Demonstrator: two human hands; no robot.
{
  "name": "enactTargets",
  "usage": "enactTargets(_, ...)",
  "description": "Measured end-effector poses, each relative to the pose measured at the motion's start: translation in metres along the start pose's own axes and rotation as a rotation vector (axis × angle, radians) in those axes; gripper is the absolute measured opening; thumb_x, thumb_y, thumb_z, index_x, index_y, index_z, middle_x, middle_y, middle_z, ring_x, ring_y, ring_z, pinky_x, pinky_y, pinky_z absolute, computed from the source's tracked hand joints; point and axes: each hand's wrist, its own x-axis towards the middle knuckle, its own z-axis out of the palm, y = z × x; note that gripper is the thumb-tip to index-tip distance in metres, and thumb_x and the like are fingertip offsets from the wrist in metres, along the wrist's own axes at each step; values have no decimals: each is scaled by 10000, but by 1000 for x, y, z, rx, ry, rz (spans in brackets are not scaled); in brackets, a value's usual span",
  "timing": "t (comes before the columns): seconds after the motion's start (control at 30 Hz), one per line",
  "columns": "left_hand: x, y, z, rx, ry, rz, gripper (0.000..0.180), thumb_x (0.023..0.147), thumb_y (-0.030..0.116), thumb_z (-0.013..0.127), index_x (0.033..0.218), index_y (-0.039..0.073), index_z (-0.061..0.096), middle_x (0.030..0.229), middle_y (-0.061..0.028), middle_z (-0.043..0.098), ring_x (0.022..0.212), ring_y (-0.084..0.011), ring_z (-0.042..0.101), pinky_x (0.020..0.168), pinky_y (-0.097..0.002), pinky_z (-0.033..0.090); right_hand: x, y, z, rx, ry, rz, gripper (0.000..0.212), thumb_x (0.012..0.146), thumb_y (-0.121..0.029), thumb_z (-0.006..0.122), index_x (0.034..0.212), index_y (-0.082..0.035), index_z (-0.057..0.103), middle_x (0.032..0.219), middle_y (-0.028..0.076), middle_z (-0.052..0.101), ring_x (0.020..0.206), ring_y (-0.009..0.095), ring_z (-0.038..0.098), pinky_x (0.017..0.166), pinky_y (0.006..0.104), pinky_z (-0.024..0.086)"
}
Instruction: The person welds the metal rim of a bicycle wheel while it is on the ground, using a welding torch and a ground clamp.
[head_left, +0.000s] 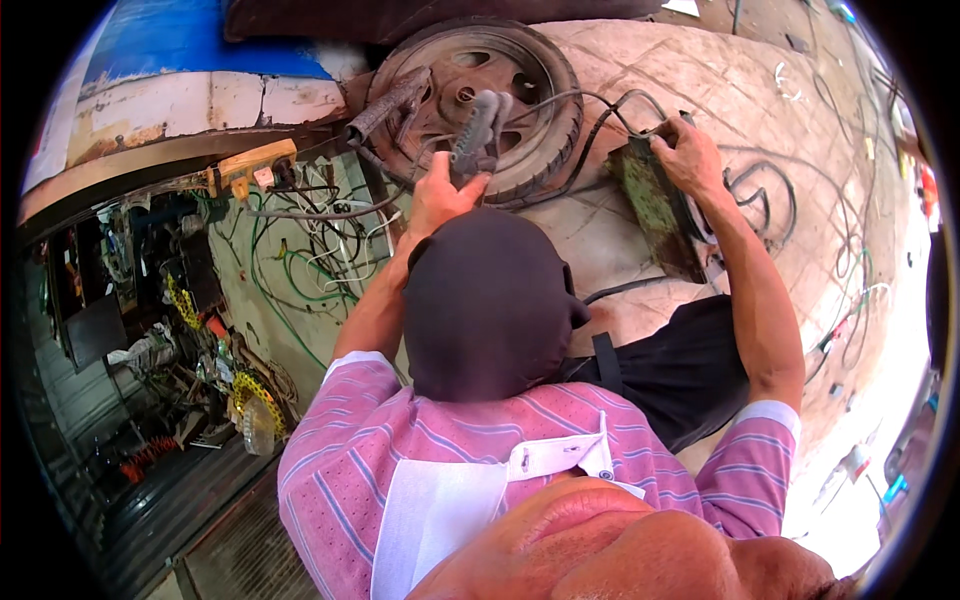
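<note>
My left hand [446, 200] is closed around a worn grey object [480, 130] with a row of small dark marks; I cannot make out its kind. It sits in front of a spoked motorcycle wheel [545, 150] with a black tyre, lying at the far side. A rusty metal tube [388, 108] rests over the wheel's left part. My right hand [690, 158] grips the far upper end of a scuffed green metal box [645, 195], fingers bent over its edge. A dark cable [600, 125] runs between the wheel and the box.
A wooden block with sockets [262, 165] and tangled wires [325, 215] lie left of the wheel. Chains, springs and tools [190, 350] crowd the left side. More cables [845, 210] cross the tiled floor [760, 60] on the right. A dark rounded shape [490, 300] blocks the middle.
</note>
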Motion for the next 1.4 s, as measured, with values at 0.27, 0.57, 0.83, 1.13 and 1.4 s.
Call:
enactTargets(0.27, 18, -28, -20, -1063, 147, -308, 326, 1060, 348, 647, 1125, 30, 611, 722, -66, 627, 499, -190, 600, 469, -341, 524, 0, 4, 1, -16, 9, -10, 301, 922, -296, 687, 1071, -37, 732, 1006, 160, 780, 937, 333, 745, 840, 434, 570)
enactTargets(0.57, 11, -18, -24, -91, -30, 15, 477, 902, 379, 818, 1149, 38, 593, 921, -181, 747, 821, -353, 744, 743, -480, 566, 1, 7, 4, -12, 23, -24, 301, 912, -296, 696, 1065, -39, 732, 969, 162, 774, 925, 340, 741, 825, 440, 565)
enactTargets(0.83, -2, -35, -3, -163, 79, -4, 506, 874, 333, 854, 1186, 28, 598, 943, -164, 723, 883, -345, 726, 781, -458, 562, -4, 2, -2, 49, -37, -11, 329, 914, -345, 667, 1071, -69, 752, 1033, 160, 773, 989, 350, 736, 885, 446, 566)
enactTargets(1.13, 3, -29, -26, -769, 76, 1, 315, 1018, 240, 725, 1167, 24, 550, 692, -51, 629, 549, -151, 600, 534, -290, 477, -3, 0, -1, -21, 19, -8, 302, 914, -296, 692, 1087, -51, 727, 986, 150, 779, 935, 336, 743, 850, 431, 569)
enactTargets(1.4, 1, -46, -16, -733, 33, -91, 444, 949, 306, 810, 1202, 34, 568, 748, -60, 629, 590, -163, 597, 538, -315, 476, -1, 0, 2, -7, 23, -4, 327, 911, -326, 653, 1064, -58, 760, 1030, 177, 780, 989, 380, 738, 887, 469, 571)
